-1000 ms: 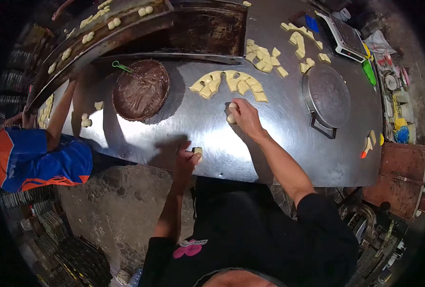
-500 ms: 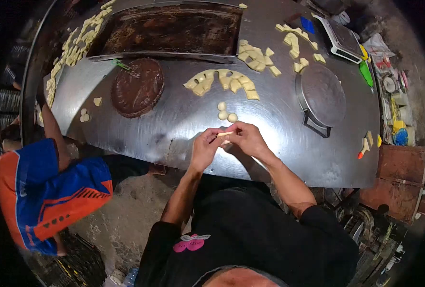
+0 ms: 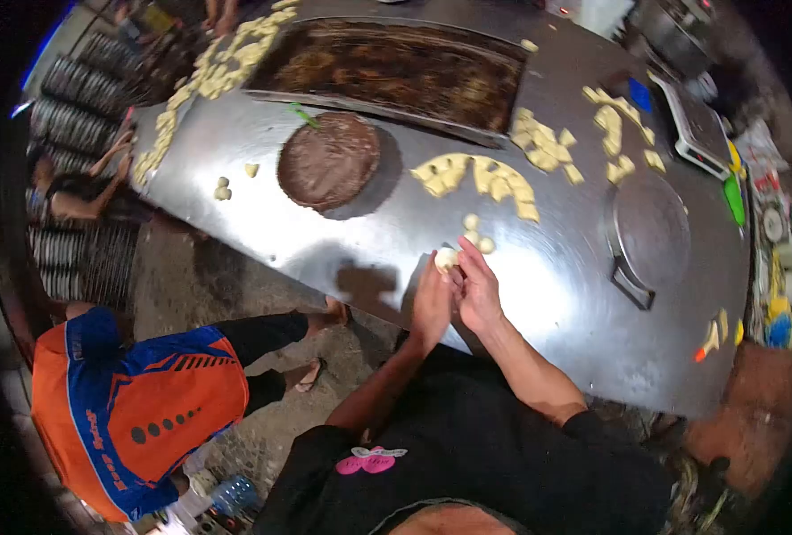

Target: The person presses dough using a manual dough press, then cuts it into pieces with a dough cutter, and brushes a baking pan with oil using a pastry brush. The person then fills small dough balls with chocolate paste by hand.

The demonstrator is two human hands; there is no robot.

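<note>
A pale, smooth dough ball (image 3: 447, 259) is cupped between my two hands, over the table's near edge. My left hand (image 3: 432, 305) presses on it from the left, its fingers pointing up the table. From the right my right hand (image 3: 479, 292) closes around it, fingers extended alongside. The ball's underside is hidden by the palms. Just beyond my fingertips, three more dough balls (image 3: 473, 237) sit close together on the steel. Behind them lies a curved strip of cut dough pieces (image 3: 503, 185).
The steel table (image 3: 556, 339) carries a round pan of brown paste (image 3: 329, 165), a dark baking tray (image 3: 387, 76), a round lidded pan (image 3: 650, 232) and a scale (image 3: 695, 125). Cut dough (image 3: 235, 58) lines the far left. A person in an orange and blue shirt (image 3: 155, 401) is at left.
The dough my fingertips were pinching as a flat piece is now a ball between my palms. My view has turned, shifting the table rightward. The person at left shows more fully.
</note>
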